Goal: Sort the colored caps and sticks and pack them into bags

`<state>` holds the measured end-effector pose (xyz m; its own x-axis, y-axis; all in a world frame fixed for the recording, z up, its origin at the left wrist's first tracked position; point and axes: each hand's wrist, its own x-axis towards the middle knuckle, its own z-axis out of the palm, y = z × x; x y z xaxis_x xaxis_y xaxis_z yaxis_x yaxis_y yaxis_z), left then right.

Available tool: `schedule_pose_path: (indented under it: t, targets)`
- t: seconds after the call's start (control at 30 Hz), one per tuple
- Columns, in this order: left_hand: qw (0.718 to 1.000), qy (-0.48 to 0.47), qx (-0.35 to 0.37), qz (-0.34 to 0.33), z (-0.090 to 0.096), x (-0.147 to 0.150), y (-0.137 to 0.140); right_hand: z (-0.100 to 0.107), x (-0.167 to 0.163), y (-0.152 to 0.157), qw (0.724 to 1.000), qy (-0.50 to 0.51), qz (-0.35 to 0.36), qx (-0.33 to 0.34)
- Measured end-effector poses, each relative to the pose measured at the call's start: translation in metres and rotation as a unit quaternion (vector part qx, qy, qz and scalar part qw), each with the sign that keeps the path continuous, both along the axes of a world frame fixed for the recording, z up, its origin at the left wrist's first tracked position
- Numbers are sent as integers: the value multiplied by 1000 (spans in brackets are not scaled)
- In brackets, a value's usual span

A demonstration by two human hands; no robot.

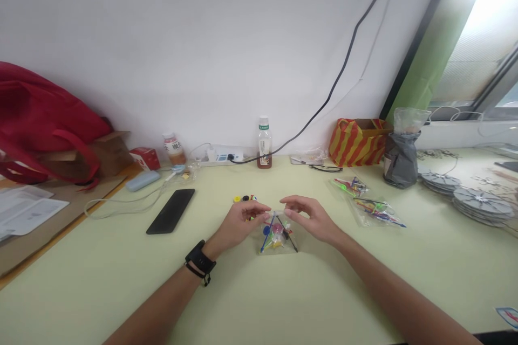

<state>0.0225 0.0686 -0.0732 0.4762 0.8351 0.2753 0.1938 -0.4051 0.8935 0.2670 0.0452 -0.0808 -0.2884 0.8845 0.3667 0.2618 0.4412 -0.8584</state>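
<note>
Between my hands a small clear plastic bag (pixel 278 237) hangs or stands just above the green tabletop, with colourful plastic pieces inside, among them a blue stick and a dark stick. My left hand (pixel 243 221) pinches the bag's upper left edge between thumb and fingers. At the upper right edge, my right hand (pixel 309 218) pinches the same bag. Just behind my left hand lie several small round pieces (pixel 237 199) in yellow, black and other colours, partly hidden by the fingers.
Two filled plastic bags (pixel 378 211) lie to the right, near stacked grey discs (pixel 481 202). A black phone (pixel 170 211) lies left. Behind stand a bottle (pixel 264 145), a power strip (pixel 222 157) with a black cable, and a striped bag (pixel 352 143). A red backpack (pixel 44 113) sits far left.
</note>
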Motion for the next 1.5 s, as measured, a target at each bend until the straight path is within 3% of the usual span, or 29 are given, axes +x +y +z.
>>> schedule_pose_path:
  t: [0.2, 0.43, 0.57, 0.87, 1.07, 1.2, 1.3, 1.4, 1.5]
  targets:
    - [989, 112, 99, -3, 10, 2, -8, 2, -4, -3, 998, -53, 33, 14]
    - [992, 108, 66, -22, 13, 2, -8, 7, -2, -5, 997, -72, 31, 21]
    - [991, 117, 40, -43, 14, 0, -7, 8, 2, -2, 997, -68, 43, -8]
    - [986, 149, 65, -42, 11, -3, -2, 14, 15, 0, 988, -54, 95, -107]
    - [987, 149, 57, -28, 6, -4, 1, 17, 22, 3, 984, -39, 126, -122]
    - [985, 142, 100, 7, 4, -10, 5, 19, 27, 4, 992, -64, 85, -62]
    - [974, 114, 161, 111, 5, -20, 15, 19, 36, 8, 993, -96, -48, 54]
    - [947, 83, 207, 231, 4, -33, 29, 11, 47, 16, 940, -143, -212, 226]
    - [933, 86, 204, 284, -4, -45, 43, -7, 53, 26, 874, -238, -276, 320]
